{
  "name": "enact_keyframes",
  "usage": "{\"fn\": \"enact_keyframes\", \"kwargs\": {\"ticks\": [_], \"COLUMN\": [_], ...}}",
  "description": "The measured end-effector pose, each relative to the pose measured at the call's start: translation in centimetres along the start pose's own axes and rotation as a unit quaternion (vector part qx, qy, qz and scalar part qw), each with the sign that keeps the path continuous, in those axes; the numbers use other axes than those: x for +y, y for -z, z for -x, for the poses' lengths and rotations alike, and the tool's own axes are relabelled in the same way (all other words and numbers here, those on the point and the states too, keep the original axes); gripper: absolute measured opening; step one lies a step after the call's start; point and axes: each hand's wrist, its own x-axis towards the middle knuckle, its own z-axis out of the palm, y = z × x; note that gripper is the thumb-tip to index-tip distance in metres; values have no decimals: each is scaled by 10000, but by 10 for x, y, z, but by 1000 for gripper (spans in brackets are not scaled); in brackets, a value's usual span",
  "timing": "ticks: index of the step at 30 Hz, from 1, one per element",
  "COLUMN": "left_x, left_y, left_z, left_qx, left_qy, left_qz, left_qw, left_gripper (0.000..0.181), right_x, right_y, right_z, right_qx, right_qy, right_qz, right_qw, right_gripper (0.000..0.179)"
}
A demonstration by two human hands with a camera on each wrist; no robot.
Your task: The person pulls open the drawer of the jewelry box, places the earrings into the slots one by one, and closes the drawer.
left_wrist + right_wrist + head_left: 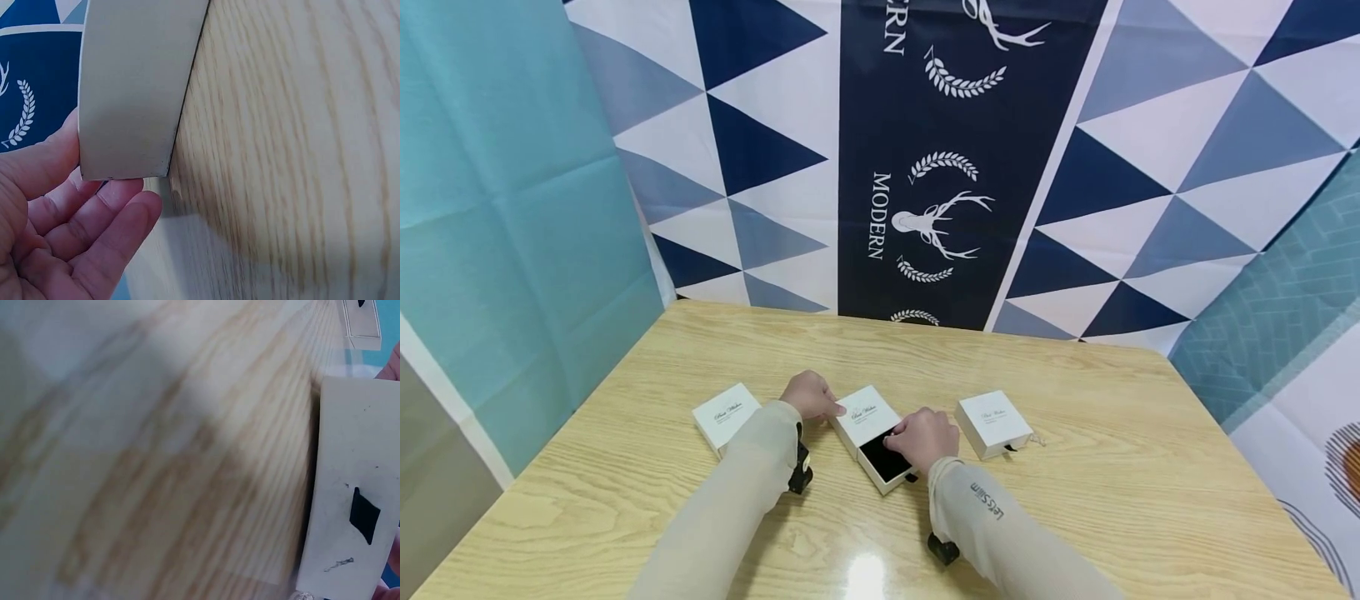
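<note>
In the head view a white drawer-style gift box with lettering on its lid lies mid-table, its black-lined drawer pulled out toward me. My left hand grips the sleeve's far left corner, thumb and fingers about the edge in the left wrist view. Over the drawer's right side is my right hand, with bent fingers reaching down to the black lining; I cannot tell whether they pinch anything. The right wrist view shows the drawer front with its black pull tab.
A similar closed box lies left, partly behind my left forearm. Another closed box sits right, with a small beaded strand at its front corner. All rest on the wood-grain table, before a patterned curtain.
</note>
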Motion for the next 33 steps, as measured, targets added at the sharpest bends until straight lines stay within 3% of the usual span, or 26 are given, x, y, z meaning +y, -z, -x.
{"fn": "enact_keyframes", "kwargs": {"ticks": [4, 9, 29, 33], "left_x": [0, -2, -3, -3], "left_y": [2, -1, -4, -4], "left_z": [1, 3, 3, 3], "left_qx": [-77, 85, 246, 232], "left_qy": [38, 43, -10, 27], "left_qz": [49, 89, 99, 214], "left_qw": [10000, 9999, 9996, 9995], "left_gripper": [14, 14, 15, 16], "right_x": [-1, 0, 3, 12], "right_y": [0, -1, 0, 4], "right_z": [0, 0, -3, -10], "right_qx": [-90, -185, -94, -396], "right_qy": [84, 141, 222, 363], "right_qz": [89, 87, 189, -67], "right_qw": [9999, 9997, 9995, 9985], "right_gripper": [9, 11, 7, 11]}}
